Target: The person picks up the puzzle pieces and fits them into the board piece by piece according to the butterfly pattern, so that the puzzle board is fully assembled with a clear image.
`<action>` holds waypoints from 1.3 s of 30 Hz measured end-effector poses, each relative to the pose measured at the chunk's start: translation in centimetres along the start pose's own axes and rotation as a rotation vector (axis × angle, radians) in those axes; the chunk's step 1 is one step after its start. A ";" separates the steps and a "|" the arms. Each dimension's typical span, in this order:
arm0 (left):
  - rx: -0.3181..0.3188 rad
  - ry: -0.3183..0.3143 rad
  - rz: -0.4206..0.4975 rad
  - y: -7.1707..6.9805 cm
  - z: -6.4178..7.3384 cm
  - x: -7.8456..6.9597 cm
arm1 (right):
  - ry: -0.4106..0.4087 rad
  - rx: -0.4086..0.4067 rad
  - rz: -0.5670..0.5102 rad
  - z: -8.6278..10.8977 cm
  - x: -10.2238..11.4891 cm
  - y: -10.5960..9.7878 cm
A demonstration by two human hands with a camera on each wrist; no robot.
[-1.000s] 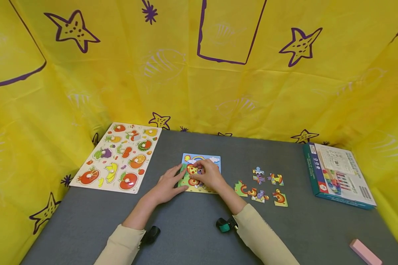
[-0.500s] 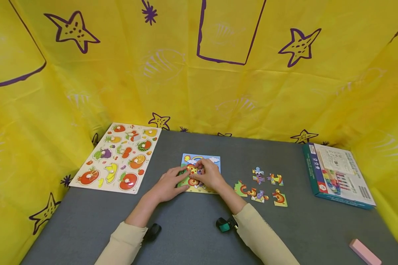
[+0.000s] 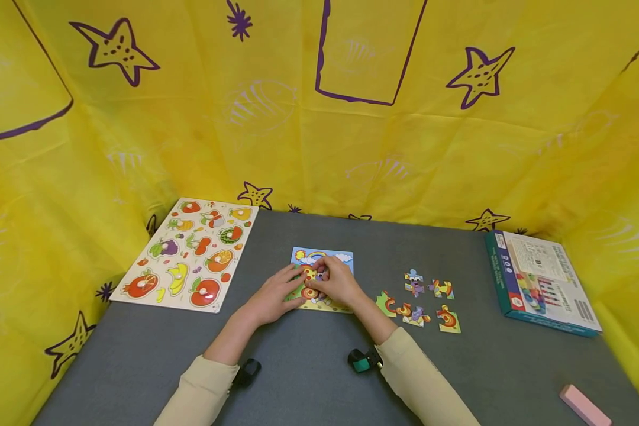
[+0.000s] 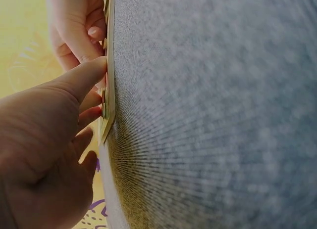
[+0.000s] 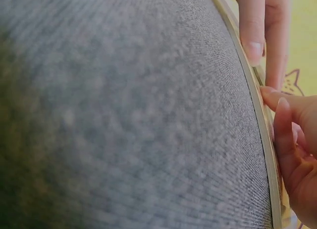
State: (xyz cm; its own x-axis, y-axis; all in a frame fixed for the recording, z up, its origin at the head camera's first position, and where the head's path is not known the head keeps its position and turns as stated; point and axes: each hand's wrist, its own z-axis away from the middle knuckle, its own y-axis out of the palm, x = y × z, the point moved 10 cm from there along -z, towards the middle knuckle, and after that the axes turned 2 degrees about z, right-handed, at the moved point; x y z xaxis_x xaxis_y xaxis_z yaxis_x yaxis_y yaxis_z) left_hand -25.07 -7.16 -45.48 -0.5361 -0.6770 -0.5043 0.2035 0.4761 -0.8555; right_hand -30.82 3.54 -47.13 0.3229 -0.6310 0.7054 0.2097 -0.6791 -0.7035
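Note:
A small picture puzzle board point(image 3: 345, 257) with a sun, a rainbow and clouds lies in the middle of the table in the head view. My left hand point(image 3: 273, 296) rests on its left side, fingers fairly straight and thumb at the near edge. My right hand point(image 3: 336, 283) reaches over the middle of the board, thumb and forefinger pinching a puzzle piece set low in it; the fingers hide most of that piece. In the left wrist view the left thumb point(image 4: 86, 76) presses the board's edge. Right of the board lie several loose puzzle pieces point(image 3: 414, 283).
A fruit peg puzzle board point(image 3: 199, 266) lies at the left. On the right is a flat printed box point(image 3: 545, 281), with a pink block point(image 3: 584, 404) nearer the front. A yellow patterned cloth point(image 3: 277, 148) stands behind and beside the grey table point(image 3: 298, 373).
The left hand has shifted very slightly to the right along the board, its fingers further over the green part. The right hand and the loose pieces have hardly moved.

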 end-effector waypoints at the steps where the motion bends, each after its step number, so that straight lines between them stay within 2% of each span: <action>1: 0.002 0.009 0.018 0.0 0.0 -0.1 | 0.004 0.001 -0.007 0.0 0.0 0.0; 5: 0.015 0.016 0.066 0.1 0.1 -0.1 | 0.012 0.002 -0.031 0.1 0.0 0.1; 8: 0.022 0.014 0.065 0.1 0.1 -0.1 | 0.002 -0.003 -0.046 0.1 -0.1 0.0; 12: 0.043 -0.005 0.057 0.3 0.0 -0.1 | 0.007 -0.016 -0.125 0.5 -0.7 -0.9; 16: 0.072 -0.044 0.057 0.6 0.0 0.2 | 0.040 -0.113 -0.153 1.8 -2.4 -4.2; 19: 0.081 -0.061 0.049 0.6 0.0 0.4 | 0.067 -0.214 -0.092 3.3 -4.2 -7.7; 22: 0.084 -0.065 0.033 0.5 0.1 0.4 | 0.086 -0.266 0.004 5.1 -6.3 -10.9; 27: 0.085 -0.072 0.022 0.6 0.2 0.4 | 0.090 -0.244 0.176 7.9 -9.3 -14.6; 30: 0.085 -0.071 0.021 0.7 0.2 0.5 | 0.108 -0.212 0.227 9.3 -10.6 -15.9; 34: 0.081 -0.063 0.021 0.6 0.2 0.3 | 0.162 -0.162 0.236 10.7 -11.8 -16.5; 39: 0.082 -0.057 0.030 0.6 0.0 0.2 | 0.212 -0.126 0.235 11.2 -12.8 -16.3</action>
State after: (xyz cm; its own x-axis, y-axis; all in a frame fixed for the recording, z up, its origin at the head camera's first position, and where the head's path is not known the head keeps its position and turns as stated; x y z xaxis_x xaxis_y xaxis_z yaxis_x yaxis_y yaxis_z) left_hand -25.04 -7.05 -46.11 -0.4822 -0.6951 -0.5333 0.2865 0.4502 -0.8457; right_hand -28.04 26.86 -45.65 0.1468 -0.8307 0.5370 0.0319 -0.5386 -0.8419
